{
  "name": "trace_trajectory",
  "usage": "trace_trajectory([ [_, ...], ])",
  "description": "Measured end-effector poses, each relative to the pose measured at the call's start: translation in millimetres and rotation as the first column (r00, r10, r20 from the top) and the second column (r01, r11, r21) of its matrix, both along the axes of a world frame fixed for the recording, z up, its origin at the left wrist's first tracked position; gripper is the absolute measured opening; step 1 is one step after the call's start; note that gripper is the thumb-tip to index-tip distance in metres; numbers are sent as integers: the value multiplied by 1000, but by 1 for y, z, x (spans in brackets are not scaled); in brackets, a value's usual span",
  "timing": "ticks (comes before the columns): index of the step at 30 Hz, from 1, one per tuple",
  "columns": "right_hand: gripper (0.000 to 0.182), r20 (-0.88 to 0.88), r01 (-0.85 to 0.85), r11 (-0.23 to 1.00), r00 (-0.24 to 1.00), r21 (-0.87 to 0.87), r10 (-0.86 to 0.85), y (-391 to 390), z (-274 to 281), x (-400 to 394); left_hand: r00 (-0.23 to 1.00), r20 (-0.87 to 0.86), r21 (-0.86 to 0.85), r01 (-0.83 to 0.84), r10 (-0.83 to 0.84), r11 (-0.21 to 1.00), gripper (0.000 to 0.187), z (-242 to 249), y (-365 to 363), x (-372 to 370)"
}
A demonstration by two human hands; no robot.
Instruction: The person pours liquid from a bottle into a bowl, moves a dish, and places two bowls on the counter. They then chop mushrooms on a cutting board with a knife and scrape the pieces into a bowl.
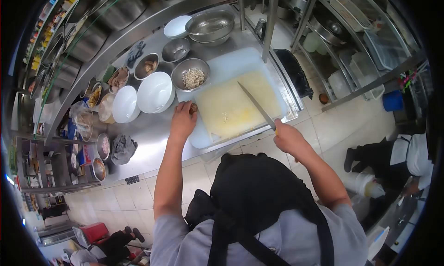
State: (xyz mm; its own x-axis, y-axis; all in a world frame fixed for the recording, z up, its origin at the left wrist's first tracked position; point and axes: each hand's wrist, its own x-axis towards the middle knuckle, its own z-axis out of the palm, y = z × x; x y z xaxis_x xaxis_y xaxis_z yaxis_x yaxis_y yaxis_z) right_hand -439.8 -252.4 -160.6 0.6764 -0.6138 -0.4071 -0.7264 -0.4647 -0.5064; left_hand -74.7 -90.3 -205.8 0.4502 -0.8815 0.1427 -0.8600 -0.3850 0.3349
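Note:
My right hand (290,139) is wrapped round the handle of a long kitchen knife (255,102), whose blade slants up and left over the yellowed cutting board (240,92). At the left edge of the board, my left hand (184,122) has its fingers curled on a small brown, roundish piece of food (193,108). A few pale scraps (225,117) lie on the board. Just beyond it stands a steel bowl (190,74) of pale chopped pieces, with a large white bowl (156,92) close to my left fingertips.
A second white bowl (125,104) and a steel bowl of brown pieces (146,66) stand farther left. Steel basins (210,25) sit at the back. A crumpled grey cloth (124,149) lies near the front edge. A steel shelf post (269,32) rises behind the board. Other people are at the far right and lower left.

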Motion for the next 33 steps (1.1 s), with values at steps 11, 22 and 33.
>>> trace_trajectory([
  [11, 32, 122, 226, 902, 950, 367, -287, 12, 3, -19, 866, -267, -170, 388, -422, 906, 37, 34, -75, -108],
  [22, 34, 186, 250, 801, 895, 544, -406, 12, -16, -26, 905, -124, 26, 412, -406, 911, 20, 31, -33, -87],
  [33, 32, 174, 253, 805, 900, 537, -399, 12, -17, -23, 902, 36, -7, 431, -431, 902, 11, 27, -54, -60],
])
